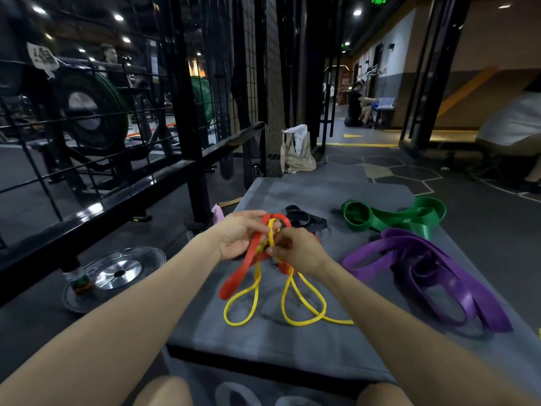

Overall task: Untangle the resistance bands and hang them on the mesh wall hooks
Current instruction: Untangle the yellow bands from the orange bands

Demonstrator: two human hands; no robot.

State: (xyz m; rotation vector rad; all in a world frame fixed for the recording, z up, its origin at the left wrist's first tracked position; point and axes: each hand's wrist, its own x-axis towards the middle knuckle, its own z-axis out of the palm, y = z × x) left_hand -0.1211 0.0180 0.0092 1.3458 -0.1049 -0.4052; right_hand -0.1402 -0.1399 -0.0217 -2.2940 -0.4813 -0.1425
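A thin yellow band (pixel 254 300) and a wider red band (pixel 240 273) are knotted together above the grey mat (pixel 292 347). My left hand (pixel 238 237) holds the red band at the knot, palm turned up. My right hand (pixel 295 250) pinches a yellow loop at the same knot. Yellow loops trail down onto the mat toward me. A black band (pixel 307 219) lies just beyond my hands. A green band (pixel 389 216) and a purple band (pixel 433 273) lie in heaps on the mat's right side. The black mesh wall (pixel 257 68) rises at the left and ahead.
A metal weight plate (pixel 117 273) lies on the floor at the left, next to a black railing (pixel 117 194). A beige bag (pixel 297 150) leans at the foot of the mesh wall. A person (pixel 355 104) sits far down the corridor. My knees show at the bottom edge.
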